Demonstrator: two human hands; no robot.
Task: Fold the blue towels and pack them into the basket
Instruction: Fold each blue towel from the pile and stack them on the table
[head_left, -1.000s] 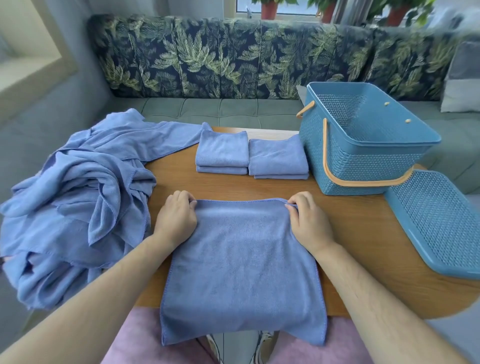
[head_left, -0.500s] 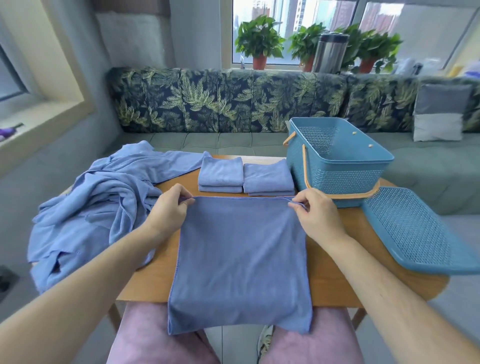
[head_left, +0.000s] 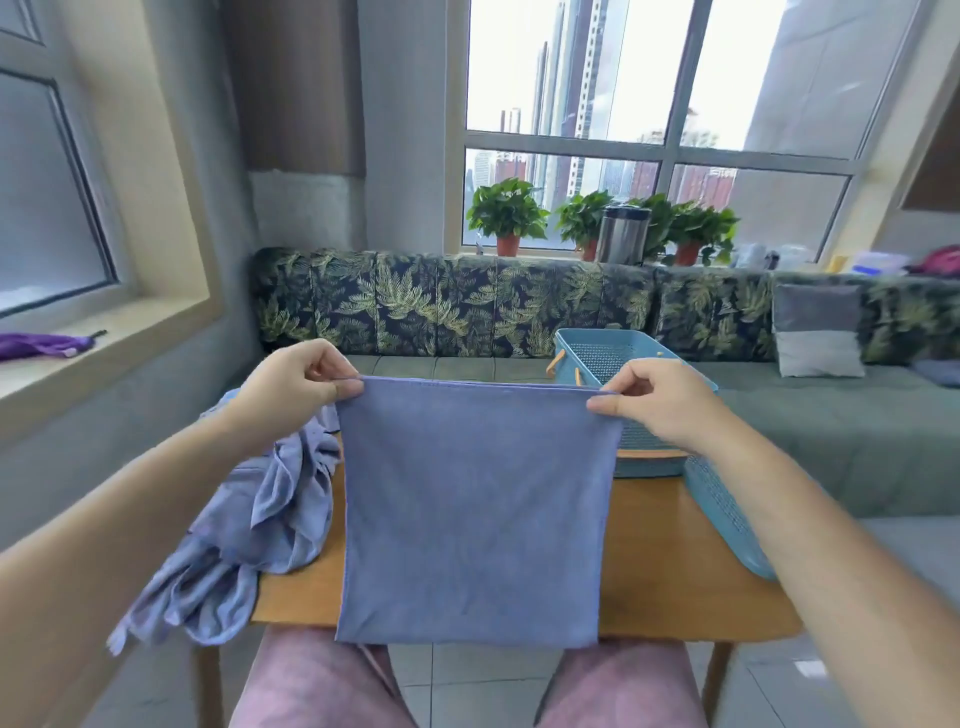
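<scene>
A blue towel (head_left: 472, 509) hangs flat in the air in front of me, above the wooden table (head_left: 670, 561). My left hand (head_left: 291, 387) pinches its top left corner and my right hand (head_left: 660, 397) pinches its top right corner. The blue basket (head_left: 613, 358) with orange handles stands behind the towel at the right, partly hidden by it and by my right hand. A heap of unfolded blue towels (head_left: 260, 514) lies on the table's left side and hangs over its edge. The folded towels seen earlier are hidden behind the raised towel.
The basket's blue lid (head_left: 722, 514) lies flat on the table's right edge. A leaf-patterned sofa (head_left: 467, 306) runs behind the table, with a grey cushion (head_left: 815, 332) at the right. Potted plants (head_left: 506, 213) stand on the windowsill.
Both hands have lifted the towel by its far corners off the table, so it now hangs upright. My view has tilted upward toward the window.
</scene>
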